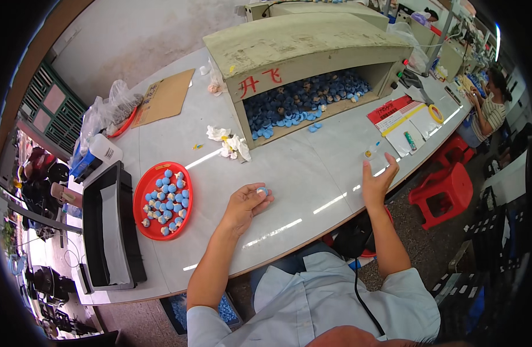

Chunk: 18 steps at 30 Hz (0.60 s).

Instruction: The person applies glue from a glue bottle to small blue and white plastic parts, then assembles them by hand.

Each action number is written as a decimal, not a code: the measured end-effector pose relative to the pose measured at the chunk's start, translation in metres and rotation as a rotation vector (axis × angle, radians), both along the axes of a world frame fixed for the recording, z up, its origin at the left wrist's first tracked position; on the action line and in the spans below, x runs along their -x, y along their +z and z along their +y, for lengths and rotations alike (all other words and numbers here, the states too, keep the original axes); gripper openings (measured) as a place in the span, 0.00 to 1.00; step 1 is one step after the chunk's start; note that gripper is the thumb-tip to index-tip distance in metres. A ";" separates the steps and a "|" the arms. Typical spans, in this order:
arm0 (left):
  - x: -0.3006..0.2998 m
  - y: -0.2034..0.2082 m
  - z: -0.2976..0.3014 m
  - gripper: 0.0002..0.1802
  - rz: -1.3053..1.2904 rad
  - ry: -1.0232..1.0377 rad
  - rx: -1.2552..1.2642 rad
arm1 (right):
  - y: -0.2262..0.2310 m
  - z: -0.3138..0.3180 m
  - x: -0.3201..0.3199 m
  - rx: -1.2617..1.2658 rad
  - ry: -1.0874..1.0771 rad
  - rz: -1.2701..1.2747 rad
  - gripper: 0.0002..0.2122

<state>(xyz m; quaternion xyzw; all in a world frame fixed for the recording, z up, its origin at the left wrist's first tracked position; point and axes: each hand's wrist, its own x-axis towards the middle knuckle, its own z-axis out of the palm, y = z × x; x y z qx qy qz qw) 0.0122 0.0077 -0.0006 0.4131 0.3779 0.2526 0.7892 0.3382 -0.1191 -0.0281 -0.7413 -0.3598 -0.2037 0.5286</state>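
My left hand [246,206] is over the middle of the table, its fingers closed on a small blue-and-cream piece [262,191]. My right hand [377,184] is raised at the table's front edge, with thumb and fingers apart and nothing seen between them. Just beyond its fingertips lies a small clear dispenser with a blue tip [370,152]. Left of my left hand, a round red tray [140,213] holds many blue-capped pieces with cream bottoms. Loose blue pieces [306,101] are heaped inside the opening of a beige metal housing [289,43].
A black bin [95,231] stands at the table's left end, near a white container [107,148]. Crumpled tissue [234,146] and cardboard [164,98] lie farther back. Right are printed sheets [396,115], yellow tape [435,114] and a green tube [410,140]. Red stools [442,194] and another person [490,110] are beyond.
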 end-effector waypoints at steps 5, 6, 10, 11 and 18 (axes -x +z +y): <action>0.000 0.003 -0.001 0.19 0.002 -0.012 0.013 | -0.010 0.007 -0.068 0.341 0.037 -0.085 0.23; 0.001 0.003 -0.001 0.19 0.024 -0.042 0.012 | -0.014 0.015 -0.073 0.341 0.047 -0.087 0.23; 0.002 0.006 0.000 0.20 0.077 -0.126 -0.039 | -0.007 0.049 -0.046 0.222 0.324 0.171 0.17; 0.003 0.005 0.000 0.20 0.082 -0.109 -0.035 | 0.002 0.055 -0.025 0.149 0.525 0.468 0.15; 0.005 -0.008 0.001 0.18 -0.004 -0.067 -0.008 | 0.048 0.054 0.115 0.212 1.086 0.148 0.15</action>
